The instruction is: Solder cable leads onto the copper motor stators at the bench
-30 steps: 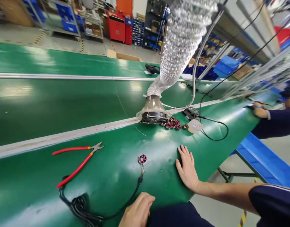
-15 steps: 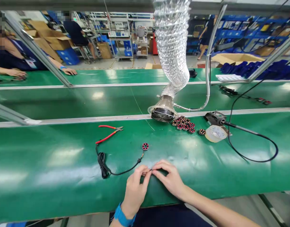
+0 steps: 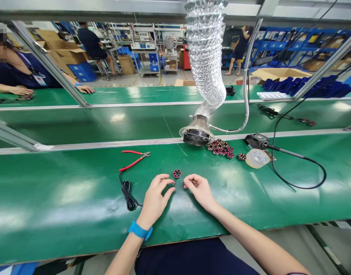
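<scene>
My left hand [image 3: 158,194], with a blue wristband, is beside a round red-and-black coil part [image 3: 177,174]. Its thumb and index finger are close around a tiny dark piece, perhaps the cable's end. My right hand [image 3: 198,188] is on the other side, fingertips pinched on something I cannot make out. A black cable [image 3: 128,195] lies bundled left of my left hand, which hides the rest of it. Red-handled cutters [image 3: 134,160] lie open farther back on the green table.
Several coil parts [image 3: 221,149] lie under the fan nozzle [image 3: 197,134] of a foil duct. A clear round container [image 3: 257,158] and a corded tool [image 3: 287,152] are to the right. Across the bench, a person's hands [image 3: 85,89] rest on green.
Both hands have moved forward to the coil part and come apart from each other. The cable's front stretch is now hidden behind my left hand. The view has shifted slightly.
</scene>
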The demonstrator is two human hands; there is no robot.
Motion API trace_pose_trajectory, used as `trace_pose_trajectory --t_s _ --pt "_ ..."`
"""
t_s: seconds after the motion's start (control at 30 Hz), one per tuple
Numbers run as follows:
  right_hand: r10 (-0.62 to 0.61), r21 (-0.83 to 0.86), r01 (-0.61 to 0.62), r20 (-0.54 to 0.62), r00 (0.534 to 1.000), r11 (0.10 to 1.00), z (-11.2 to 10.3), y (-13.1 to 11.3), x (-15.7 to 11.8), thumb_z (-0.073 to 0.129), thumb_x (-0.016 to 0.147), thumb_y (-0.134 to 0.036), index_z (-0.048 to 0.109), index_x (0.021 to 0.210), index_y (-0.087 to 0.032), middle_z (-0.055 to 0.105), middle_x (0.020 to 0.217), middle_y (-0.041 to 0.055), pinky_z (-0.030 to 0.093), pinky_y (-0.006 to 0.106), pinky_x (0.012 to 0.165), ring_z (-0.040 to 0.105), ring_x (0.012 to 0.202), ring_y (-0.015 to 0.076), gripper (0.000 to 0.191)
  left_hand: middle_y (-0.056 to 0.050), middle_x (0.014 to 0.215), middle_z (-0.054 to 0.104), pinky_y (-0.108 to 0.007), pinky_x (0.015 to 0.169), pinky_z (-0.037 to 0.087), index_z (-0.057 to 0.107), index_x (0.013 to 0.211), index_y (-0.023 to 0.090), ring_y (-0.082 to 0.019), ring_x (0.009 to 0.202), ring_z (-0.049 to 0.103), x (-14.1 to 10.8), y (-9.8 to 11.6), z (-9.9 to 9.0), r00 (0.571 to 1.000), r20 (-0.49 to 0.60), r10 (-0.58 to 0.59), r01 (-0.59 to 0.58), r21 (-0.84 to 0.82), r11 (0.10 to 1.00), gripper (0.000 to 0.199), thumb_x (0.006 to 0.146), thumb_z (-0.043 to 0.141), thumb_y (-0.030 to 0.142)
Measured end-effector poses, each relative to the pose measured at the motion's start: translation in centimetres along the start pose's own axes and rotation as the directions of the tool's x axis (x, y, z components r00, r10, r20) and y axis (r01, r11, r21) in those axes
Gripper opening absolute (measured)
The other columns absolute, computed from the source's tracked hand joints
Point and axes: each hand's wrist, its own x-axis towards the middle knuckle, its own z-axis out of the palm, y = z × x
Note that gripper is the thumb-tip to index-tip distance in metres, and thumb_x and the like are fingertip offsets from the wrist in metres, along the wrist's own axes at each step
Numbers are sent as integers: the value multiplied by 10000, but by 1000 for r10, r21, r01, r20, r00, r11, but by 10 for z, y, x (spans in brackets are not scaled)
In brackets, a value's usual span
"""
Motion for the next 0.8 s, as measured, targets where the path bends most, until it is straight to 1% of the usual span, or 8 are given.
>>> trace_pose_trajectory --t_s 0.07,0.13,0.27,0.4,0.6,0.8 --pt "39 74 -39 5 999 996 5 4 5 715 778 -494 651 815 -172 678 746 31 522 300 726 653 698 163 330 -72 1082 648 -299 842 517 679 954 197 -178 967 626 9 -7 1 995 90 -53 59 -70 996 142 896 569 265" --pt "53 116 -52 0 999 992 9 8 8 735 762 -509 661 835 -170 696 766 41 535 318 769 674 734 175 354 -55 979 671 -278 786 509 678 913 189 -161 865 625 15 -9 3 983 158 -99 120 -133 984 157 891 541 262" --pt "54 122 -50 -25 998 991 15 12 8 753 737 -532 672 827 -170 705 751 45 551 338 781 680 728 182 382 -22 851 702 -262 744 488 674 846 186 -147 746 610 19 -6 7 959 201 -201 238 -183 954 177 874 534 291" --pt "41 94 -37 -40 998 995 16 14 8 745 742 -528 681 823 -172 699 733 38 551 320 739 668 692 168 371 -17 823 718 -261 739 491 676 852 183 -150 725 616 19 -5 7 947 208 -244 291 -236 927 202 857 543 335" --pt "41 73 -36 -63 997 997 18 14 9 745 735 -532 683 813 -178 696 728 34 556 318 704 658 659 165 368 -21 816 713 -261 736 488 676 836 179 -153 727 615 18 -9 11 948 183 -260 302 -264 916 214 845 552 354" --pt "51 85 -45 -75 996 995 18 14 8 742 750 -503 685 823 -174 691 740 32 544 307 698 651 654 157 342 -20 817 705 -259 735 480 666 836 178 -152 735 611 17 -8 12 948 172 -268 308 -270 912 211 856 545 351"
